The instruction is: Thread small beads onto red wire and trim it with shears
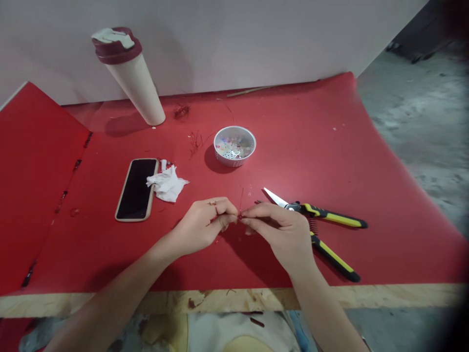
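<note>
My left hand (205, 222) and my right hand (280, 227) meet fingertip to fingertip just above the red table cover (293, 146). Both pinch a thin red thread or wire (241, 208), and one end of it sticks up between them. More of the thread loops round my left fingers. Whether a bead sits on it is too small to tell. Yellow-and-black snips (330, 230) lie open on the cover just right of my right hand.
A small white bowl of beads (234, 145) stands beyond my hands. Left of it lie a phone (137, 188) face up and a crumpled tissue (166, 183). A white tumbler with a maroon lid (132, 73) stands at the back. The wooden table edge (366, 296) runs near me.
</note>
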`<action>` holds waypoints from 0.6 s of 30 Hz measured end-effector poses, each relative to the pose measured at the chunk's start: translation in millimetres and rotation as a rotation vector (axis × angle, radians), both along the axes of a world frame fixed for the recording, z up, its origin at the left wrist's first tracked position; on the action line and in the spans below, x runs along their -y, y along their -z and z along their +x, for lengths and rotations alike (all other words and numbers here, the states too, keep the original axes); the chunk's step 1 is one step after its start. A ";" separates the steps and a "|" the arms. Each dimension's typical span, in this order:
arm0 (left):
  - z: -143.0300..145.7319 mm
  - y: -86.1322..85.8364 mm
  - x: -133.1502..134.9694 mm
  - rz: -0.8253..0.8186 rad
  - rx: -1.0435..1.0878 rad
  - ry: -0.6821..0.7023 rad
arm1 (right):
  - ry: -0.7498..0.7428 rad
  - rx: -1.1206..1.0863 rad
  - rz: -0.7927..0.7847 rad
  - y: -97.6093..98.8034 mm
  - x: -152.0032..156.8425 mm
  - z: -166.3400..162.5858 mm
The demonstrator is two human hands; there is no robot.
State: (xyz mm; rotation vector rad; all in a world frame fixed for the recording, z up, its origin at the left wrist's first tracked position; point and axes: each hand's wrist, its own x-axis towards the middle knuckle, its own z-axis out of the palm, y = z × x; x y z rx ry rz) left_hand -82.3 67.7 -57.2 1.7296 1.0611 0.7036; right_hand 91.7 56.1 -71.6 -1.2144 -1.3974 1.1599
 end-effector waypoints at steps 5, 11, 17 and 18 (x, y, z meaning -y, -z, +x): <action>1.8 0.4 0.1 -0.002 0.003 -0.009 | 0.028 0.026 0.045 -0.3 0.0 -1.2; 3.1 1.5 0.9 -0.012 0.025 -0.016 | 0.036 0.085 0.140 2.6 1.5 -1.5; 3.9 3.2 2.0 -0.021 0.040 -0.024 | 0.059 0.156 0.249 3.5 4.5 -2.5; 4.1 3.1 2.2 -0.018 0.044 -0.026 | 0.064 0.177 0.259 3.2 5.1 -2.6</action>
